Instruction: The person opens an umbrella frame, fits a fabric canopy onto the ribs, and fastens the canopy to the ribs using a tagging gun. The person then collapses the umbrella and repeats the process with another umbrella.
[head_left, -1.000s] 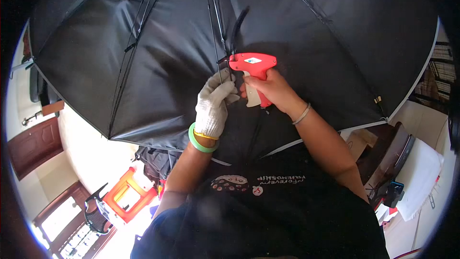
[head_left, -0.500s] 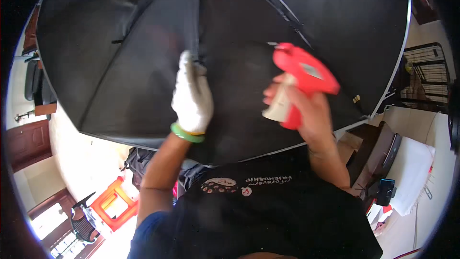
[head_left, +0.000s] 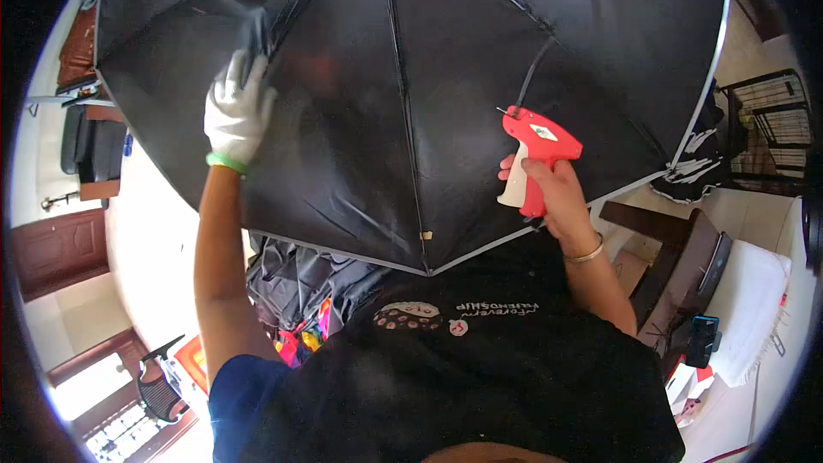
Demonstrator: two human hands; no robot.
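Observation:
A large black umbrella (head_left: 343, 146) is spread open before me, its ribs and pale edge showing. My left hand (head_left: 236, 111), in a white glove with a green band at the wrist, lies against the fabric beside a rib at the upper left, fingers spread. In my right hand (head_left: 549, 180) is a red tagging gun (head_left: 549, 141) with a cream trigger, its needle pointing up and left. The gun is in front of the right part of the umbrella, and a black strip rises from its top.
Dark folded fabric (head_left: 291, 279) and colourful cloth lie below the umbrella. A chair (head_left: 161, 394) stands at the lower left. At the right are a phone (head_left: 703, 341), a white cushion-like block (head_left: 750, 309), a dark wooden piece of furniture (head_left: 681, 279) and a black wire rack (head_left: 771, 120).
My left hand has left the middle rib and moved to the upper left. My right hand has drawn the tagging gun away to the right. The umbrella has turned, bringing another rib to the middle.

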